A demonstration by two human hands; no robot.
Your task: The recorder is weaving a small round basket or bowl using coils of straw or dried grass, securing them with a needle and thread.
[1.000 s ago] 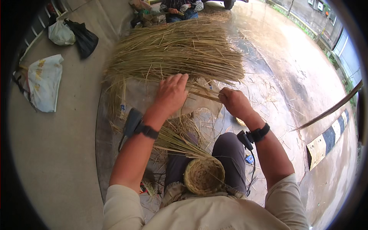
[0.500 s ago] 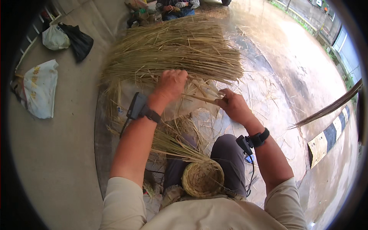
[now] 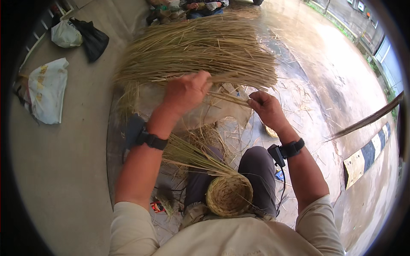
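Observation:
A few dry straw stalks stretch leftward from my right hand, whose thumb and fingers pinch their ends. My left hand, a little blurred, is closed just in front of the big straw pile, with stalks sticking out past its fingers. On my lap rests a round woven straw basket, its opening facing up. Long loose stalks fan out from its rim to the left, over my thigh.
A pale sheet lies under my hands, with straw scraps around it. Another person's hands show beyond the pile. White bags and a black bag lie at the left. A striped kerb block is at the right.
My left hand has drawn slightly left and turned, with its fingers lifting near the pile. My right hand has shifted a little right, still pinching stalks. The whole view has moved slightly.

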